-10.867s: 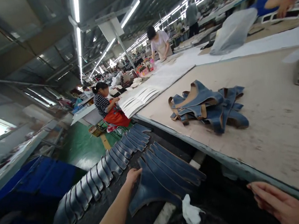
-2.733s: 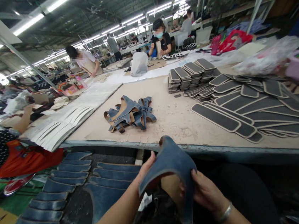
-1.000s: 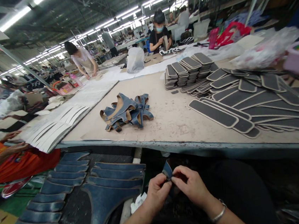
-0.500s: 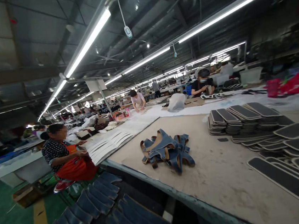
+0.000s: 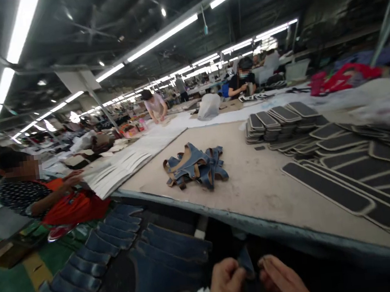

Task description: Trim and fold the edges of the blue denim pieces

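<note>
At the bottom of the view, my left hand point(image 5: 227, 282) is closed in a pinch on a small dark blue leather piece point(image 5: 246, 262), which points upward. Just right of it is my right hand point(image 5: 282, 280), its thumb and fingers pressed together; whatever they hold is too dark to make out. Left of my hands, overlapping blue leather pieces point(image 5: 165, 265) lie in a fan, and a longer row of blue leather pieces point(image 5: 79, 272) curves away beside them. On the table ahead sits a loose heap of cut blue leather pieces point(image 5: 193, 164) with tan undersides.
The table point(image 5: 249, 196) has a pale top, its edge point(image 5: 219, 211) running just beyond my hands. Stacks of dark, light-edged panels point(image 5: 332, 187) cover its right side. White strips point(image 5: 121, 170) lie at its left corner, near a seated person point(image 5: 29, 191). Others work farther back.
Both my hands have come into view at the bottom, the left one with a blue leather piece. My view has tilted down and turned, so the table appears higher and farther left.
</note>
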### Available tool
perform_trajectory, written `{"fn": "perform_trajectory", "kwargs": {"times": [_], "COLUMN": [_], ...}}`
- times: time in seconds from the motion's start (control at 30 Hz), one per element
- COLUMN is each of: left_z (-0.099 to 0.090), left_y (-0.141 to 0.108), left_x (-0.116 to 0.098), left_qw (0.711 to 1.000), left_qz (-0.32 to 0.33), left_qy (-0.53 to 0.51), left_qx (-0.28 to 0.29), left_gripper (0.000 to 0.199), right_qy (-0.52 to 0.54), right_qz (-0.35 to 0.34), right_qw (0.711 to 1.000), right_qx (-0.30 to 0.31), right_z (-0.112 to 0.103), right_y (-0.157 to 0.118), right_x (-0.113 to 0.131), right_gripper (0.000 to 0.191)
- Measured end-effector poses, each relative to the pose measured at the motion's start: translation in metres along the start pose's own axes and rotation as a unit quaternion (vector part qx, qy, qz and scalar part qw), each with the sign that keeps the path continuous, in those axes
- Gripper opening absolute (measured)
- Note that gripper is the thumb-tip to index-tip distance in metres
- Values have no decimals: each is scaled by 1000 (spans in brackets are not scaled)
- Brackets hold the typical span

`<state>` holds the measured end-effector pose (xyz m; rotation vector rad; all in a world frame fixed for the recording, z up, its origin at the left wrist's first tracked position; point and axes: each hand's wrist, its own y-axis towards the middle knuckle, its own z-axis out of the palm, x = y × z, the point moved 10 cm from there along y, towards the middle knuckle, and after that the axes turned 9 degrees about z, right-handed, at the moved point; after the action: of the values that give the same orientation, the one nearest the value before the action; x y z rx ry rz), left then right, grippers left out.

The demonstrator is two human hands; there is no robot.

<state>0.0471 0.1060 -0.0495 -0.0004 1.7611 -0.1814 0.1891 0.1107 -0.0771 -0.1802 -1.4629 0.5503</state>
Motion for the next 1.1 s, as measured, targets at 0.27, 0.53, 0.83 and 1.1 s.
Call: {"fn": "perform_trajectory", "kwargs": {"times": [0.27,0.53,0.83,1.1], "left_z": [9,25,8,22], "left_y": [-2,-7,0,-5], "left_x": [0,4,4,14], "left_qw": [999,991,999,987], "left_qz": [9,-49,-12,-72], "left_qy": [22,-106,-42,-142], "left_qx": [35,64,7,32], "left_gripper": [37,37,33,35], "right_qy": [-143,-219,27,-109], "right_qz": [-64,-155,23,-111], "right_qw": [988,963,996,988], "right_qx": [1,-36,83,12], "right_z": [15,17,27,17], "right_y": [-16,-23,-9,-20], "right_x": [30,45,7,40], "right_gripper": [32,34,58,31]}}
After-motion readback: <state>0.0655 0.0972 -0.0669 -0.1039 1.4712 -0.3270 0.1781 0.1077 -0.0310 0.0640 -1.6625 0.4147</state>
